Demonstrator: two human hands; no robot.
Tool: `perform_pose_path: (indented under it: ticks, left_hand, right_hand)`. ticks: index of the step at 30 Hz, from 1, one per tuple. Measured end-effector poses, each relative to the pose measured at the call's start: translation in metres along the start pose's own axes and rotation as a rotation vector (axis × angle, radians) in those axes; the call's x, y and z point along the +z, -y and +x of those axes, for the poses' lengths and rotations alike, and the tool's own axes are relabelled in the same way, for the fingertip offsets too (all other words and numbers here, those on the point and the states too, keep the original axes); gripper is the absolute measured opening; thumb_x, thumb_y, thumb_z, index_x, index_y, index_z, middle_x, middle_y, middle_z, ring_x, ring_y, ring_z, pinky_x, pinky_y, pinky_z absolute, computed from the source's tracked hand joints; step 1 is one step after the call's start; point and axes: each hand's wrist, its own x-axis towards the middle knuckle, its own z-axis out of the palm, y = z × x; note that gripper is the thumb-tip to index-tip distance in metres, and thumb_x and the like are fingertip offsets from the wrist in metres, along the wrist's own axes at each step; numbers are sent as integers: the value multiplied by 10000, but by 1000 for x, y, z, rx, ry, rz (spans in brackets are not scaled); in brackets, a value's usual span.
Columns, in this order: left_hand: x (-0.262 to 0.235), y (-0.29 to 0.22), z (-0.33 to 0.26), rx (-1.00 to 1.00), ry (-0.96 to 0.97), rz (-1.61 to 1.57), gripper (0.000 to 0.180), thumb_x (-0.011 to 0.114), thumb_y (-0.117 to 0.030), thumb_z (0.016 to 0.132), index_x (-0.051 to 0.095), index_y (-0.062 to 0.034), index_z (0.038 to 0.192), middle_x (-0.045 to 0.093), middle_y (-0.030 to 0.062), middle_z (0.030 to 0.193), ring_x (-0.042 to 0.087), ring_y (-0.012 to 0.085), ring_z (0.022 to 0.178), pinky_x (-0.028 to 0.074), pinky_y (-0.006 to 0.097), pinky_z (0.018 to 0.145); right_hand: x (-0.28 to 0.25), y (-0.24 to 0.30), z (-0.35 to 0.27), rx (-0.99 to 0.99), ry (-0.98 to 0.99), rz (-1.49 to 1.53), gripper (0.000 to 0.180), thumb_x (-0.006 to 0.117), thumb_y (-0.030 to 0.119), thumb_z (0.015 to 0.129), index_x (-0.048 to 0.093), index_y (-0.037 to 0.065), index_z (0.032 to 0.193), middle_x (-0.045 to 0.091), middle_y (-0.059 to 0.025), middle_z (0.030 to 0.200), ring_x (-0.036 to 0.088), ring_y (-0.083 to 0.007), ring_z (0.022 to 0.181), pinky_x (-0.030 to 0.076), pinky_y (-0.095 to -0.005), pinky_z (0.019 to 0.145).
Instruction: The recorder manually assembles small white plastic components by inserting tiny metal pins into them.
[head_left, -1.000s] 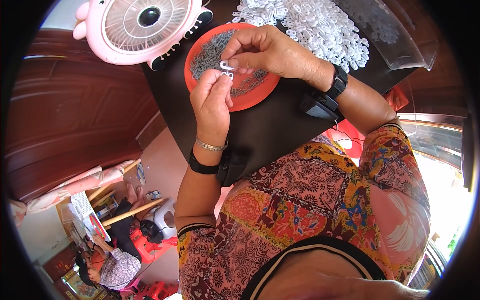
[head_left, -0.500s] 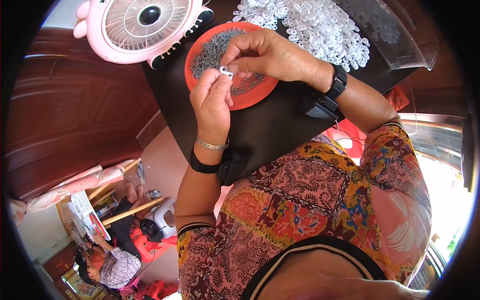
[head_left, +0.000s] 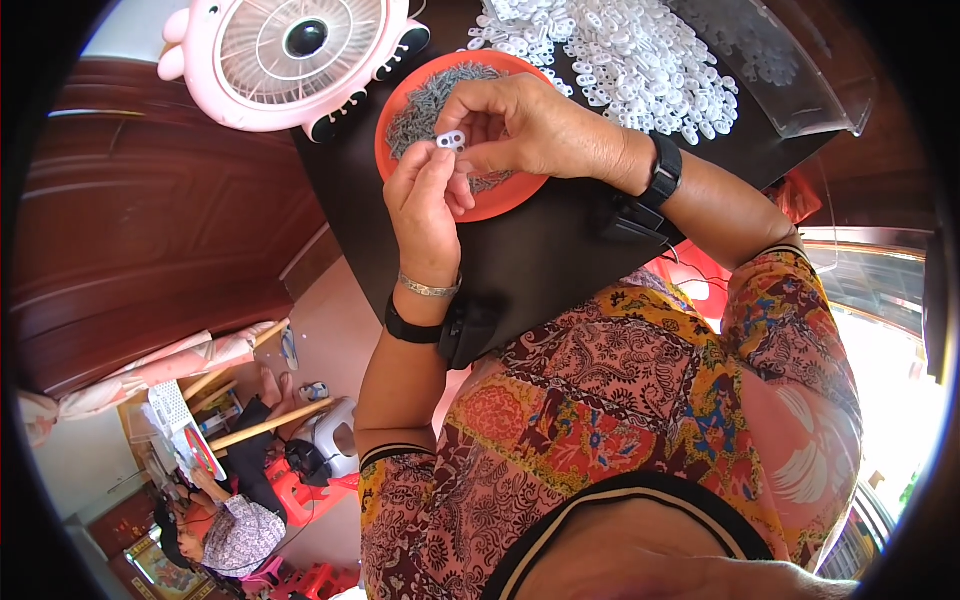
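Note:
A small white oval plastic piece with two holes (head_left: pixel 451 140) is pinched between the fingertips of my left hand (head_left: pixel 428 200). My right hand (head_left: pixel 520 125) curves over it from the right, its index finger and thumb closed at the piece's edges. Whether a screw sits in these fingers is too small to tell. Both hands are above a round red-orange bowl (head_left: pixel 497 207), which holds many grey screws (head_left: pixel 425 118). Beyond my right hand lies a large heap of similar white plastic pieces (head_left: pixel 650 65).
A pink fan (head_left: pixel 290 65) stands at the table's far left. The dark table (head_left: pixel 530 275) bears a clear plastic bin (head_left: pixel 800 90) on its far right. At lower left a seated person (head_left: pixel 235 535) works near red stools (head_left: pixel 300 495).
The white piece has turned so its two holes show more plainly. My right hand's fingers have spread around it and shifted slightly. The view has moved a little.

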Motion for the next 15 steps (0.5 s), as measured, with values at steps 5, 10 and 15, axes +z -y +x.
perform_pose_path:
  ticks: [5,10,15]
  left_hand:
    - [-7,3,4,-45,65,13,234,495,-231,908,590,-17,913,519,16,623,476,89,511,321,194,460]
    - [-3,2,5,8,23,57,231,488,-221,918,588,-24,849,536,15,612,485,82,495,335,197,453]
    - [-6,4,5,13,18,94,249,477,-223,927,584,-24,823,534,14,601,490,80,499,346,196,457]
  right_hand:
    - [-1,1,0,-55,37,-59,225,712,38,793,595,10,983,602,-20,871,598,-94,802,499,-242,690]
    - [6,3,-1,-181,-58,-319,284,723,83,757,610,18,1009,628,-76,905,633,-190,779,515,-288,685]
    - [8,0,-1,-290,-112,-462,258,714,131,744,618,29,961,645,-116,811,648,-276,745,508,-348,636]
